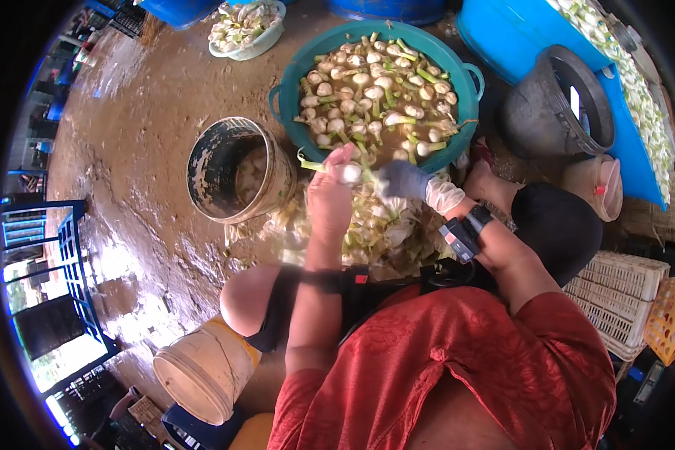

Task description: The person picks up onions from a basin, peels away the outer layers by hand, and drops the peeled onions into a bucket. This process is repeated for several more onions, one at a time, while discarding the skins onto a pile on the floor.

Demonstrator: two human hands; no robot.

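My bare left hand (pixel 331 180) is closed round a white garlic bulb (pixel 349 174) whose green stem (pixel 309 163) sticks out to the left. My right hand (pixel 403 181), in a grey-blue glove with a pale cuff, is closed just right of the bulb; what its fingers hold is hidden and blurred. Just beyond both hands stands a green tub (pixel 283 97) of brownish water, full of stemmed bulbs (pixel 361 79). Below the hands lies a heap of peeled outer leaves (pixel 386 236). A worn bucket (pixel 281 184) at the left has some pale bulbs inside.
A black bucket (pixel 521 112) and a blue container (pixel 502 37) stand at the right. A bowl of leaves (pixel 256 46) is at the back left. White crates (pixel 615 296) are at the right, an upturned pale bucket (pixel 195 379) at lower left. The floor (pixel 120 172) looks wet and muddy.
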